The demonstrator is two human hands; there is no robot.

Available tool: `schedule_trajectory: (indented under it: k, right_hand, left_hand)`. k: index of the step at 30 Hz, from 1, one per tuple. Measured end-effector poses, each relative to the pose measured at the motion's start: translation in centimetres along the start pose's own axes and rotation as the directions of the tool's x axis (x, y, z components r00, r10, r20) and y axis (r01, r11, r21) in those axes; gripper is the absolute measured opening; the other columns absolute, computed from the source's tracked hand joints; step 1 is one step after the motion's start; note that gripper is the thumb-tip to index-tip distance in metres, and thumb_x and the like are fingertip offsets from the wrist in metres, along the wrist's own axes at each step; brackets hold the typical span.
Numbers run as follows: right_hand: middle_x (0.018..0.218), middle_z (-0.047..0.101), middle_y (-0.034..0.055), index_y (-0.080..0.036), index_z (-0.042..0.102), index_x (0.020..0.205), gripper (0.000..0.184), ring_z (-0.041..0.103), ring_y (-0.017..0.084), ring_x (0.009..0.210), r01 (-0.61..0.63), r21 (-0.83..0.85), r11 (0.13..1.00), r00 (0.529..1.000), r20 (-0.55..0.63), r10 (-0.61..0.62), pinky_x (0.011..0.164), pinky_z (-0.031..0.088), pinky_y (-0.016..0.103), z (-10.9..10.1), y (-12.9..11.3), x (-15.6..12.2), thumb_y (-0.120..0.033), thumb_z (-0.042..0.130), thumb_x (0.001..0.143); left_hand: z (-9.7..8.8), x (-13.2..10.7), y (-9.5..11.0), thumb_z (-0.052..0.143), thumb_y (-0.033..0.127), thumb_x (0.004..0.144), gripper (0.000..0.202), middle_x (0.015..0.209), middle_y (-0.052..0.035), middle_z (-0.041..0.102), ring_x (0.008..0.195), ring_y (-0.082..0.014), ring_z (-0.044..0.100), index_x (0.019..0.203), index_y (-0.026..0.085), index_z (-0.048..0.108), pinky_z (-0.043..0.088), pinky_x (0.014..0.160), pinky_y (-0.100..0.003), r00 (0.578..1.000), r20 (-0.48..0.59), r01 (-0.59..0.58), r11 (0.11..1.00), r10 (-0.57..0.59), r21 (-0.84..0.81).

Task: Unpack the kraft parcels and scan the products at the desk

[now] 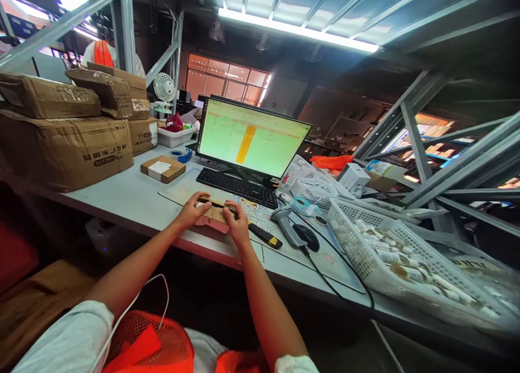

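The left hand (190, 209) and right hand (236, 222) sit close together, clamped on opposite ends of a small cardboard packet (215, 210), which lies over a pink piece (210, 224) on a desk mat (179, 191) on the bench (122, 198). Just beside the right hand lie a black box cutter (265, 235) and a barcode scanner (286, 225), near a mouse (305, 237). A keyboard (238, 187) and a monitor (254, 137) stand beyond, and a white basket (390, 248) of small rolls sits to the right.
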State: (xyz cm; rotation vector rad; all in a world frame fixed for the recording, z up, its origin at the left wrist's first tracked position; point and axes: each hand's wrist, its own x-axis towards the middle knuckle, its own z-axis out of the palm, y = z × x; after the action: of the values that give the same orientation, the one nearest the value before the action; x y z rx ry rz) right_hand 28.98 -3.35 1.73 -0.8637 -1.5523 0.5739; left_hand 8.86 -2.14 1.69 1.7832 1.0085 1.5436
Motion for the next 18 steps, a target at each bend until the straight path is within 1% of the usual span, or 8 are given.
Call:
schedule_trajectory:
  k: [1, 2, 5, 7, 10, 13, 18]
  right_hand:
    - [0.127, 0.069, 0.0136, -0.022, 0.069, 0.103, 0.036, 0.063, 0.028, 0.123, 0.023, -0.056, 0.998, 1.0, 0.007, -0.023, 0.111, 0.046, 0.043, -0.2, -0.01, -0.11, -0.054, 0.062, 0.088]
    - [0.128, 0.069, 0.0135, -0.022, 0.07, 0.1, 0.035, 0.062, 0.028, 0.125, 0.035, -0.1, 0.994, 0.999, 0.017, -0.033, 0.111, 0.045, 0.043, -0.37, -0.02, -0.21, -0.055, 0.061, 0.09]
    - [0.131, 0.068, 0.0136, -0.022, 0.07, 0.095, 0.033, 0.061, 0.028, 0.127, 0.035, -0.159, 0.987, 0.999, 0.039, -0.029, 0.112, 0.044, 0.043, -0.62, -0.04, -0.25, -0.053, 0.058, 0.093]
    - [0.132, 0.068, 0.0135, -0.022, 0.068, 0.092, 0.026, 0.061, 0.027, 0.128, 0.029, -0.149, 0.988, 0.999, 0.046, -0.022, 0.114, 0.042, 0.043, -0.56, 0.01, -0.08, -0.046, 0.059, 0.091]
    - [0.13, 0.07, 0.0135, -0.021, 0.066, 0.091, 0.017, 0.062, 0.027, 0.126, 0.003, -0.105, 0.994, 0.999, 0.038, 0.002, 0.114, 0.041, 0.043, -0.3, 0.2, 0.14, -0.037, 0.061, 0.086]
    - [0.129, 0.07, 0.0134, -0.021, 0.066, 0.09, 0.017, 0.063, 0.026, 0.122, -0.023, -0.064, 0.998, 0.999, 0.028, 0.024, 0.111, 0.043, 0.042, -0.03, 0.45, 0.08, -0.036, 0.062, 0.084]
    - [0.124, 0.07, 0.0136, -0.021, 0.065, 0.09, 0.018, 0.064, 0.025, 0.119, -0.038, -0.013, 0.999, 0.999, 0.012, 0.039, 0.11, 0.045, 0.041, 0.24, 0.77, -0.16, -0.037, 0.062, 0.083]
  left_hand:
    - [-0.03, -0.06, 0.07, 0.066, 0.061, 0.085, 0.052, 0.112, -0.0087, 0.067, 0.107, -0.0254, 0.064, 0.114, 0.018, 0.066, 0.051, 0.098, -0.037, 1.0, 0.009, -0.004, 1.0, 0.003, 0.012]
    - [-0.02, -0.11, 0.1, 0.064, 0.065, 0.086, 0.052, 0.109, -0.0082, 0.068, 0.104, -0.0249, 0.064, 0.108, 0.018, 0.067, 0.052, 0.094, -0.036, 1.0, 0.016, 0.0, 1.0, 0.0, 0.009]
    - [0.24, -0.09, -0.06, 0.055, 0.068, 0.09, 0.053, 0.101, -0.0063, 0.068, 0.093, -0.0228, 0.063, 0.104, 0.018, 0.067, 0.051, 0.085, -0.034, 1.0, 0.003, 0.031, 0.999, -0.031, -0.045]
    - [0.4, 0.02, -0.24, 0.054, 0.063, 0.09, 0.049, 0.097, -0.0054, 0.068, 0.089, -0.0223, 0.062, 0.102, 0.018, 0.067, 0.051, 0.083, -0.034, 0.999, -0.01, 0.051, 0.997, -0.051, -0.065]
    - [0.43, 0.08, -0.41, 0.058, 0.053, 0.084, 0.04, 0.092, -0.0044, 0.066, 0.085, -0.0221, 0.061, 0.101, 0.017, 0.067, 0.05, 0.079, -0.034, 0.997, -0.016, 0.079, 0.994, -0.081, -0.072]
    - [0.38, -0.08, -0.43, 0.058, 0.047, 0.081, 0.037, 0.093, -0.0044, 0.066, 0.086, -0.0222, 0.06, 0.102, 0.018, 0.067, 0.051, 0.079, -0.034, 0.994, -0.023, 0.105, 0.991, -0.108, -0.083]
    - [0.44, -0.31, -0.48, 0.056, 0.045, 0.081, 0.037, 0.097, -0.0049, 0.066, 0.09, -0.0229, 0.06, 0.104, 0.018, 0.066, 0.051, 0.084, -0.035, 0.991, -0.036, 0.126, 0.988, -0.129, -0.094]
